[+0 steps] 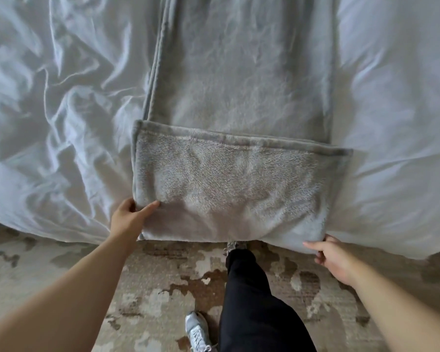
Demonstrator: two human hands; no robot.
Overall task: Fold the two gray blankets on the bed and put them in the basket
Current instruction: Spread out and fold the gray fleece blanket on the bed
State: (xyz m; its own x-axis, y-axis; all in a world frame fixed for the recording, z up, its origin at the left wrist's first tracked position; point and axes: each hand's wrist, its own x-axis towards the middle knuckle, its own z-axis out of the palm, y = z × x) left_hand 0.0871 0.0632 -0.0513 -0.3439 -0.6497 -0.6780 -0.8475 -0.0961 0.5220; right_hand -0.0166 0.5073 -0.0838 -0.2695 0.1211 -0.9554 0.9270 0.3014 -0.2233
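Note:
A gray fleece blanket (239, 80) lies in a long strip down the middle of the bed, its near end folded back over itself at the bed's edge. My left hand (130, 217) pinches the folded end's near left corner, thumb on top. At the near right corner, my right hand (330, 257) grips the fold from the side and below. Only one gray blanket shows, and no basket is in view.
A white, wrinkled duvet (61, 123) covers the bed on both sides of the blanket. Below the bed edge is a beige and brown patterned rug (163, 288). My leg in black trousers (252, 301) and a grey sneaker (197, 329) stand on it.

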